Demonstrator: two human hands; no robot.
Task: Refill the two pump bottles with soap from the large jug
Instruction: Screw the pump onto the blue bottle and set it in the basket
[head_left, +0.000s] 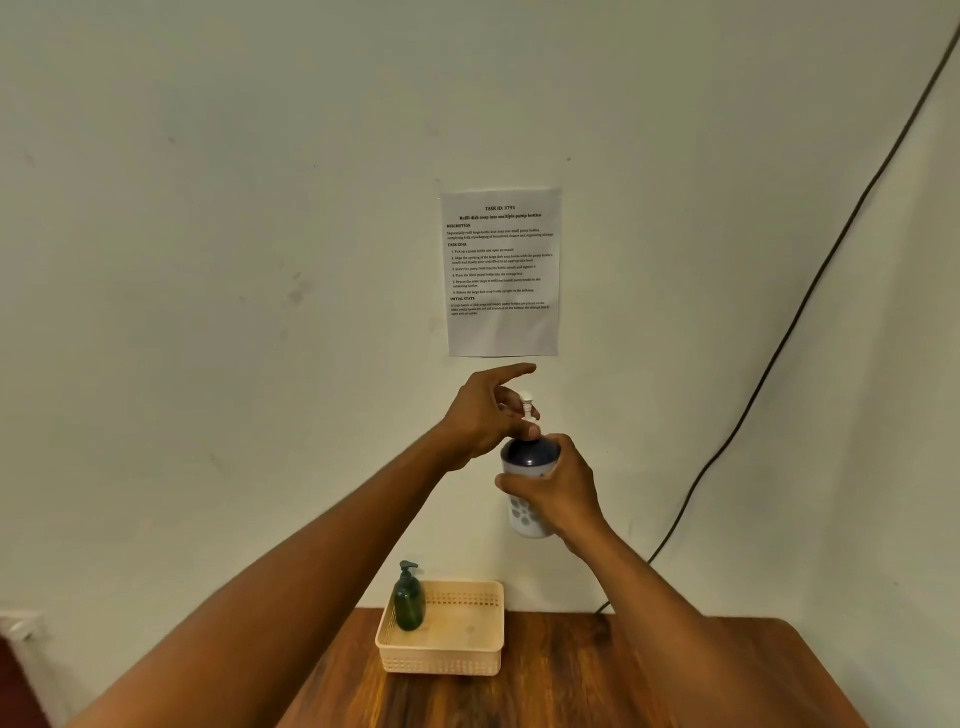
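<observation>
The light is dim and yellowish. My picture bends at the edges, and the wall (208, 260) looks a bit grainy.

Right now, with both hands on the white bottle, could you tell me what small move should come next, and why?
Probably keep twisting the pump head tight: the left hand pinches its collar while the right hand grips the white bottle in the air. The green bottle already stands capped in the basket, so this one likely joins it afterwards.
</observation>
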